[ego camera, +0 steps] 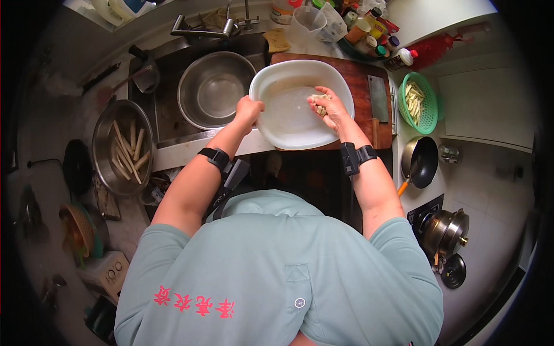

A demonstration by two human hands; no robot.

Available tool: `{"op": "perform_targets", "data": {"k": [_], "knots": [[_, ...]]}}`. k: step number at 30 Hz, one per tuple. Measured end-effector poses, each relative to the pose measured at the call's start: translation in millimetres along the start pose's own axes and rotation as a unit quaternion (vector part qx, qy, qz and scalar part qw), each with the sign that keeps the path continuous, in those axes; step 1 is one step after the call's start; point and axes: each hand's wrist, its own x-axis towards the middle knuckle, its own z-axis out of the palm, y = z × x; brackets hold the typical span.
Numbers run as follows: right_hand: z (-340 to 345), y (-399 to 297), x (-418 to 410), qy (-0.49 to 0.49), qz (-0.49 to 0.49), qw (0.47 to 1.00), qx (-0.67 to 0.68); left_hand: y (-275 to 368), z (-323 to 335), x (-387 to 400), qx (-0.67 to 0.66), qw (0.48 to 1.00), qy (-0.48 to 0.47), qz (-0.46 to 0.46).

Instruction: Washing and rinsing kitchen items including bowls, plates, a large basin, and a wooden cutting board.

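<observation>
My left hand (249, 113) grips the left rim of a white plastic basin (285, 125), thumb over the edge. The basin is tilted slightly and overlaps the front of a reddish wooden cutting board (363, 99). Inside it, my right hand (333, 110) is cupped around a small heap of pale chopped pieces (321, 104); what food they are I cannot tell. Apart from a thin wet film, little else shows on the basin's floor. A cleaver (378, 99) lies on the board to the right of the basin.
A steel bowl (216, 91) stands in the sink below the faucet (203, 30). At left, another steel bowl (104, 142) holds peeled pale sticks (125, 151). On the right are a green basket (428, 99) of cut strips, a frying pan (422, 162) and a lidded pot (441, 233).
</observation>
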Motion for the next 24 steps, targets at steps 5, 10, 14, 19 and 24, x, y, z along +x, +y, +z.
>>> {"op": "perform_targets", "data": {"k": [5, 10, 14, 19, 24], "knots": [[3, -1, 17, -0.014, 0.021, 0.981, -0.192, -4, -17, -10, -0.041, 0.999, 0.013, -0.005], [18, 17, 44, 0.015, -0.127, 0.924, -0.360, -9, -36, -17, -0.028, 1.000, 0.009, -0.002], [41, 16, 41, -0.002, -0.279, 0.833, -0.477, -15, -55, -17, -0.019, 0.999, 0.035, -0.005], [66, -14, 18, 0.017, -0.340, 0.778, -0.528, -30, -84, -20, -0.075, 0.994, 0.071, 0.023], [71, -50, 6, 0.089, -0.278, 0.612, -0.735, -35, -122, -33, -0.125, 0.990, 0.061, 0.010]]}}
